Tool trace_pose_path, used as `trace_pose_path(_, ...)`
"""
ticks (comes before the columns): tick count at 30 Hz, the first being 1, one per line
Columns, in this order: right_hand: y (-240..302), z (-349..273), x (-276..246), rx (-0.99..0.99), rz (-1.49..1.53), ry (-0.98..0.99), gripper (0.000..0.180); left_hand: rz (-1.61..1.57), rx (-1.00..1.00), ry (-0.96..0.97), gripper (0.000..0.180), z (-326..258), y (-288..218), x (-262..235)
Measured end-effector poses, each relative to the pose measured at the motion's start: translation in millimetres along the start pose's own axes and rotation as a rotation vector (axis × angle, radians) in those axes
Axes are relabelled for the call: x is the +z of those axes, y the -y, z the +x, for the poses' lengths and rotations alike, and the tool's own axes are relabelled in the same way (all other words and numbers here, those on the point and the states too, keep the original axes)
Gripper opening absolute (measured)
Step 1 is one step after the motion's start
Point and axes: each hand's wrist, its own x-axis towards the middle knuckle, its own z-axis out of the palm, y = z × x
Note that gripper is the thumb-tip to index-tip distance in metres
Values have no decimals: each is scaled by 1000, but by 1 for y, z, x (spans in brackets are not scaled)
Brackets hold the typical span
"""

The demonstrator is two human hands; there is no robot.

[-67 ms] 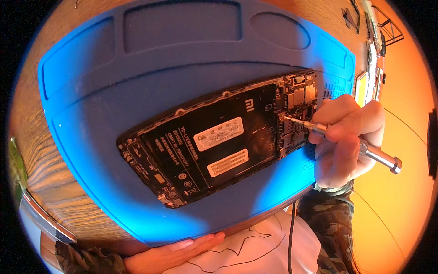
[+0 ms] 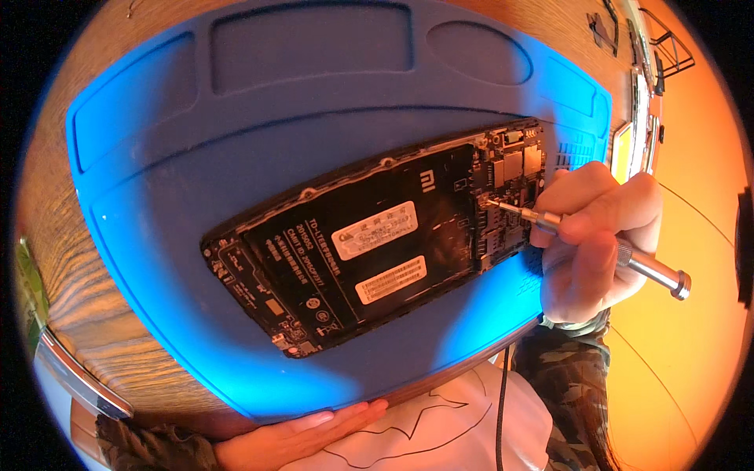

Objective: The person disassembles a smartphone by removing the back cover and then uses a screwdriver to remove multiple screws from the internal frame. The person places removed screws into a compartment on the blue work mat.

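Observation:
An opened smartphone (image 2: 377, 235) lies tilted on the blue work mat (image 2: 236, 141), its black battery area and bare circuit board (image 2: 506, 196) facing up. My right hand (image 2: 601, 243) is closed round a slim metal screwdriver (image 2: 656, 271) with a knurled grip. The screwdriver's tip is at the circuit board, by the edge of the battery area; whether it touches a screw is too small to tell. My left hand (image 2: 314, 432) rests at the table's near edge against the white shirt, fingers stretched out together, holding nothing.
Moulded compartments line the mat's far side. The wooden table (image 2: 102, 314) shows beyond the mat. A dark cord (image 2: 503, 408) hangs down over my shirt. At the left are a green leaf (image 2: 31, 294) and a metal-edged object (image 2: 82, 373). Small dark items sit at the far right.

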Motion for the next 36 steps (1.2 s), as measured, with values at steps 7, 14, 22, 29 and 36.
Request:
trace_pose_path(7,12,7,-5,63,71,122,22,-24,13,18,62,3,0,-5)
trace_pose_path(14,22,19,-27,152,96,299,21,-54,-18,-13,60,3,6,-10)
trace_pose_path(22,9,16,-15,199,-108,-53,21,-79,-60,-1,59,4,7,-5)
trace_pose_path(29,6,8,-14,58,22,63,19,-65,-93,-11,62,7,-5,-5)
trace_pose_path(36,6,5,-11,32,-45,54,21,-37,-61,-19,62,4,-3,-3)
